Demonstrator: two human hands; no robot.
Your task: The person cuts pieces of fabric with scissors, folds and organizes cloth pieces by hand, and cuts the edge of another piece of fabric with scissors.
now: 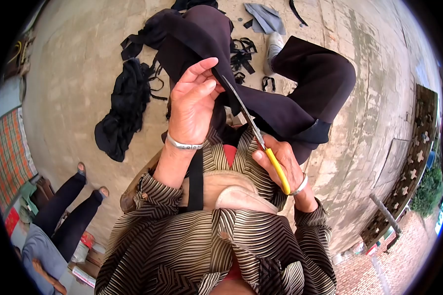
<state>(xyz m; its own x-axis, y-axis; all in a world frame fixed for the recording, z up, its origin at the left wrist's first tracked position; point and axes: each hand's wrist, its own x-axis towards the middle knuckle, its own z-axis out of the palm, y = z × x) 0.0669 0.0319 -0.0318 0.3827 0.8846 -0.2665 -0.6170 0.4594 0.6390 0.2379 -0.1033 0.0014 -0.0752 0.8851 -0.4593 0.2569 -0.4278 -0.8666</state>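
My right hand (285,160) is closed around scissors (278,171) with a yellow handle. Their long metal blades point up and to the left, the tips close to the fingers of my left hand (194,108). That hand, palm turned up, pinches the edge of a dark cloth (220,81) between thumb and fingers. The blades lie along this cloth, over my lap; whether they are between its layers I cannot tell. Dark trousers (315,73) cover my bent legs, and the cloth is hard to tell apart from them.
A heap of black cloth (125,108) lies on the floor to the left. Black scraps (242,55) and a grey cloth piece (265,18) lie ahead. Another person (49,246) sits at lower left, near a checked cloth (12,152). A low patterned wall (413,172) runs along the right.
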